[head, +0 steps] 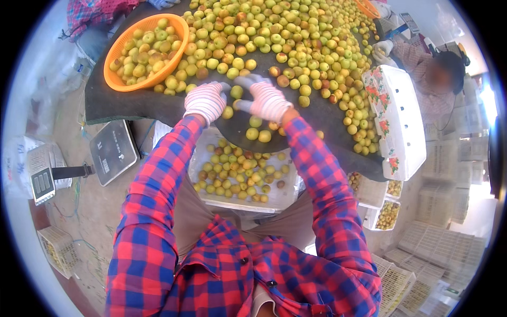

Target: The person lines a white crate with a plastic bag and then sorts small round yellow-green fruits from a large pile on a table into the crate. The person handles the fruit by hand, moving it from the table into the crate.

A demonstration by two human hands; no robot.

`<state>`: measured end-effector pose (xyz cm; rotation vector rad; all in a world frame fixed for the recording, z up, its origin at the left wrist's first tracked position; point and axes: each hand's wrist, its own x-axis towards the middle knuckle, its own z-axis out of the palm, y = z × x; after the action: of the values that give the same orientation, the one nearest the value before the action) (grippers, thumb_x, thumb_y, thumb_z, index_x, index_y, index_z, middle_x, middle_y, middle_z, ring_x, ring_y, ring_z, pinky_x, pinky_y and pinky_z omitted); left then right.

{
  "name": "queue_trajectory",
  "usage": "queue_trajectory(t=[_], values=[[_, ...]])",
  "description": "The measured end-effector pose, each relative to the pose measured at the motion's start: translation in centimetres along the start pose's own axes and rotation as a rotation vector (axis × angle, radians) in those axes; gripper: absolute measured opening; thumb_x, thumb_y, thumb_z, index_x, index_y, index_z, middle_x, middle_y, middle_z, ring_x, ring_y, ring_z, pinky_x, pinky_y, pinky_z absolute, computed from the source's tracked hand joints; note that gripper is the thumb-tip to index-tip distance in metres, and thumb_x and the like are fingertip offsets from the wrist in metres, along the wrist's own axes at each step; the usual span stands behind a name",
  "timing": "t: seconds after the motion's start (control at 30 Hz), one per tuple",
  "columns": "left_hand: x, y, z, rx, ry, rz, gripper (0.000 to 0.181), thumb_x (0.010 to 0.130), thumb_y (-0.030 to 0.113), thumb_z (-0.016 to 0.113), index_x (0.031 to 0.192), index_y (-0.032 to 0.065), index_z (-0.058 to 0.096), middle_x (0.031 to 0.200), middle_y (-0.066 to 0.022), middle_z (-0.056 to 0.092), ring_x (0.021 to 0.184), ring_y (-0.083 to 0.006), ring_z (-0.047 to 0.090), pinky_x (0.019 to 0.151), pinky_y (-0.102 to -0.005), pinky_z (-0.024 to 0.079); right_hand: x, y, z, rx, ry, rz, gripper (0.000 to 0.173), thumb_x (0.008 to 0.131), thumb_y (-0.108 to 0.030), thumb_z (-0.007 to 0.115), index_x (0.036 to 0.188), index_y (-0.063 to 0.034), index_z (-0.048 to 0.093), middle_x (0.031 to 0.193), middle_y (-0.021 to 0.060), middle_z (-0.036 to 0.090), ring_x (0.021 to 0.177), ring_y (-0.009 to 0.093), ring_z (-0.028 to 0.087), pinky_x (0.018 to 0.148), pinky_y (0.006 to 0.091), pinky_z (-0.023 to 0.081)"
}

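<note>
Yellow-green round fruits (285,35), some with reddish-brown patches, cover much of the dark cloth-covered table (154,105). My left hand (206,101), in a striped knit glove, is over the table's near part, its fingertips beside a few fruits; whether it holds one is hidden. Just right of it is my right hand (263,97), gloved alike, fingers apart and slightly blurred, around a green fruit (236,92) that lies between both hands. Below the table edge, between my knees, a white tray (273,205) lined with plastic holds many such fruits.
An orange plastic basket (115,81) full of fruit stands at the left. A white foam box (406,119) leans at the table's right edge, near a co-worker (431,75). A scale (113,152) is at the lower left; crates (396,277) stand on the right floor.
</note>
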<state>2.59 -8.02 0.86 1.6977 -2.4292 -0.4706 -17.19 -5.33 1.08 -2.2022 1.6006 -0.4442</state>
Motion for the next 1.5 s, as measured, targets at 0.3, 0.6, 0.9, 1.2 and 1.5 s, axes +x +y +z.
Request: queue_trajectory(t=[0.3,0.6,0.9,1.2,1.5], values=[[0.0,0.7,-0.2,0.049,0.009,-0.033,0.024,0.087,0.026,0.056,0.104,0.0143,0.069,0.108,-0.0091,0.068,0.102,-0.0300,0.065,0.087,-0.0458,0.052,0.2,-2.2,3.3,-0.369,-0.050,0.083,0.042,0.089,-0.032,0.062,0.127,-0.0156,0.059,0.131,0.0155,0.056,0.118,0.035,0.056,0.094,0.0576,0.048],[0.3,-0.1,1.2,-0.015,0.161,0.020,0.016,0.083,0.022,0.061,0.094,0.0141,0.070,0.096,-0.0079,0.070,0.093,-0.0284,0.066,0.083,-0.0430,0.053,-2.5,-1.9,2.9,-0.343,0.041,0.239,0.046,0.087,-0.039,0.065,0.124,-0.0126,0.060,0.128,0.0188,0.053,0.112,0.038,0.059,0.090,0.0466,0.053],[0.2,0.2,1.3,-0.037,0.180,0.048,0.015,0.084,0.020,0.061,0.094,0.0131,0.070,0.094,-0.0089,0.069,0.092,-0.0280,0.066,0.082,-0.0432,0.053,1.8,3.3,-4.2,-0.503,0.398,0.247,0.034,0.084,-0.028,0.069,0.112,-0.0098,0.066,0.129,0.0247,0.052,0.101,0.040,0.064,0.082,0.0474,0.056],[0.0,-0.4,1.0,-0.041,0.142,0.009,0.017,0.085,0.020,0.060,0.096,0.0124,0.070,0.094,-0.0091,0.070,0.096,-0.0269,0.066,0.085,-0.0422,0.052,2.8,4.0,-2.7,-0.442,-0.005,0.407,0.044,0.082,-0.020,0.071,0.124,-0.0145,0.059,0.135,0.0240,0.049,0.113,0.040,0.059,0.089,0.0485,0.054],[0.5,0.2,1.3,-0.074,0.144,0.010,0.018,0.085,0.020,0.059,0.096,0.0113,0.071,0.095,-0.0097,0.070,0.095,-0.0276,0.066,0.085,-0.0424,0.053,8.6,0.6,-3.8,0.835,0.230,0.408,0.053,0.080,-0.021,0.077,0.126,0.0003,0.061,0.112,0.0125,0.067,0.090,0.018,0.068,0.066,0.0330,0.058]])
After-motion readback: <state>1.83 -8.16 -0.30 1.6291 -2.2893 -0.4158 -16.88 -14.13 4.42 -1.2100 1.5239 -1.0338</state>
